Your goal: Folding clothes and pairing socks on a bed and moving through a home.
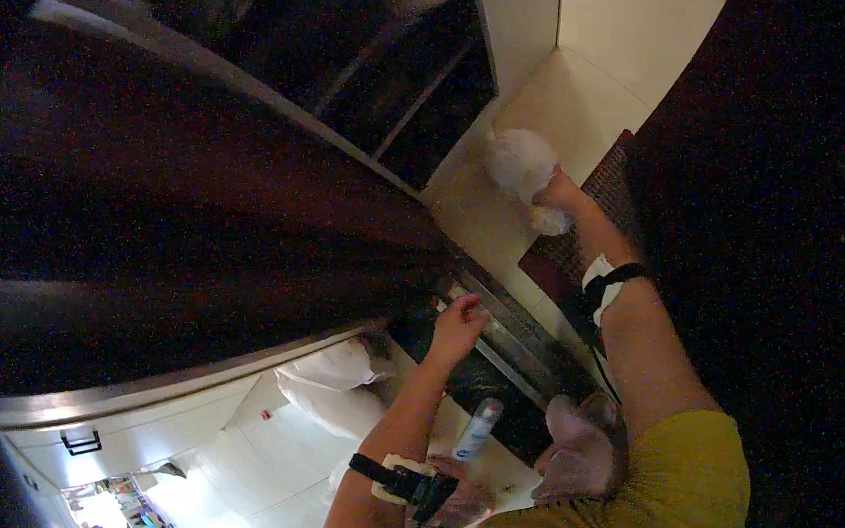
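Observation:
My right hand (561,189) grips a crumpled white cloth or fluffy bundle (523,160); a smaller whitish part (550,220) hangs below my fingers. My left hand (461,325) is held with curled fingers near the edge of a dark wooden door panel (208,204), above the threshold (502,324). Nothing shows in the left hand, but its fingers are too blurred to tell if they touch anything. Below it, a white and blue aerosol can (478,429) with a clear cap stands or lies close to my feet.
A dark woven doormat (610,191) lies on the pale floor beyond the threshold. Dark shelves (412,97) stand at the top. White sacks or bags (335,385) rest on the bright room's floor at lower left. My foot (578,443) is beside the threshold. Deep shadow covers the right side.

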`<state>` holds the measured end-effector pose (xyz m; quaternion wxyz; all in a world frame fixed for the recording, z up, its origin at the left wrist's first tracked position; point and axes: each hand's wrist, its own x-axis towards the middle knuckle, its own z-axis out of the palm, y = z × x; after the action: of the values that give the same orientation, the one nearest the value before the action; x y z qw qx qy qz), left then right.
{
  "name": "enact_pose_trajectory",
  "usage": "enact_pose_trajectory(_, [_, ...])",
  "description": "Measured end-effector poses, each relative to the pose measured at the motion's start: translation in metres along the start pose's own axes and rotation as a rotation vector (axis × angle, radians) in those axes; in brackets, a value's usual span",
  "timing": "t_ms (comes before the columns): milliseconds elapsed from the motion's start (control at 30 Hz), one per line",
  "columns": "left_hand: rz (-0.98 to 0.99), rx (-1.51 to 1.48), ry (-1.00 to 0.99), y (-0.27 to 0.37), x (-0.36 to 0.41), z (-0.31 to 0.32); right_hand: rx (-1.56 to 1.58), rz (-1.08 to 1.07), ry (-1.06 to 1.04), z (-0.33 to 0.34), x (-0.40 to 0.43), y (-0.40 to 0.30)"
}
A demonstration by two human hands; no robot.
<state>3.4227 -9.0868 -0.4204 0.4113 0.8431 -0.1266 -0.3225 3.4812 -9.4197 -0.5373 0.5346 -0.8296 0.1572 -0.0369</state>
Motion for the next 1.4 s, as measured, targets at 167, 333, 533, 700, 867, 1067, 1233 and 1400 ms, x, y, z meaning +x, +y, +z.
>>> enact_pose_trajectory(167, [0.006,-0.019,-0.009,0.007,0.022,0.015,0.096,0.492,-0.466,-0.017,0.001,-0.013])
enact_pose_trajectory(333, [-0.028,-0.032,0.049,0.005,0.055,0.041,0.205,0.588,-0.598,-0.017,-0.037,-0.044])
enact_pose_trajectory(533, [-0.062,0.0,0.015,0.01,0.084,0.069,0.38,0.346,-0.769,-0.019,-0.079,-0.065])
enact_pose_trajectory(700, [-0.077,-0.004,0.027,0.03,0.047,0.083,0.329,0.292,-0.811,-0.021,-0.124,-0.086])
enact_pose_trajectory(867, [0.223,0.052,0.085,0.035,-0.026,0.059,0.299,0.19,-1.099,-0.016,-0.15,-0.125])
enact_pose_trajectory(1067, [-0.095,-0.24,-0.177,0.037,-0.121,0.005,0.17,0.089,-1.348,0.019,-0.184,-0.2])
enact_pose_trajectory(1233, [-0.242,-0.42,-0.24,-0.012,-0.182,-0.009,0.156,0.267,-1.481,0.074,-0.212,-0.241])
enact_pose_trajectory(1400, [-0.356,0.279,-0.146,-0.161,-0.188,0.043,0.108,0.357,-1.437,0.162,-0.247,-0.23])
